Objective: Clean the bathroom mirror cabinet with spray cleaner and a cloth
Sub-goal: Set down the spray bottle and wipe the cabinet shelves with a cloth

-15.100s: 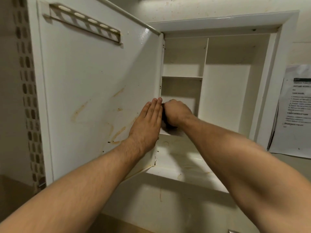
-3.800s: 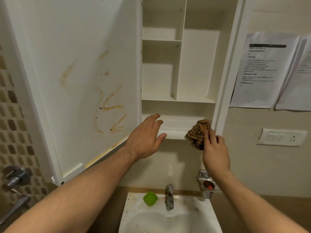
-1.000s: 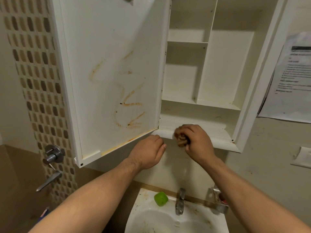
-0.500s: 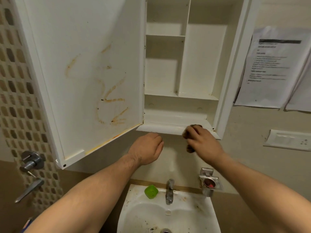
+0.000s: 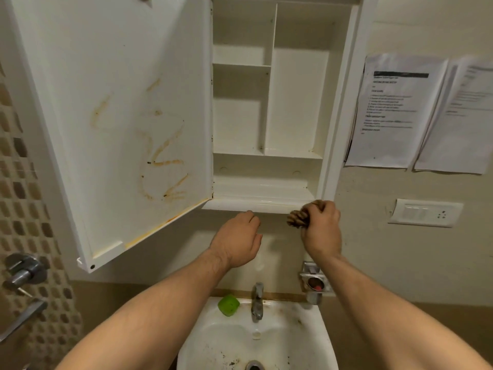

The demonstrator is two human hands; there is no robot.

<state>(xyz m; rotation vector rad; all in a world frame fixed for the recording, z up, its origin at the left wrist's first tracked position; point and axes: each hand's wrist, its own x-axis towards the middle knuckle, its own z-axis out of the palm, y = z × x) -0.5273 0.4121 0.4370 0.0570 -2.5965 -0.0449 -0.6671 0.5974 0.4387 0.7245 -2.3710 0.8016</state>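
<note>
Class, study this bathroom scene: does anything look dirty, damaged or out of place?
The open cabinet door has orange-brown streaks smeared over its inner face, and dark specks dot the sink.

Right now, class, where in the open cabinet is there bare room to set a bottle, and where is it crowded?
Bare: the tall right compartment, between divider and cabinet wall; the upper left compartment and lower left compartment, split by a small shelf; the bottom shelf beneath. Crowded: the front ledge, near the left hand and the right hand gripping the cloth.
</note>
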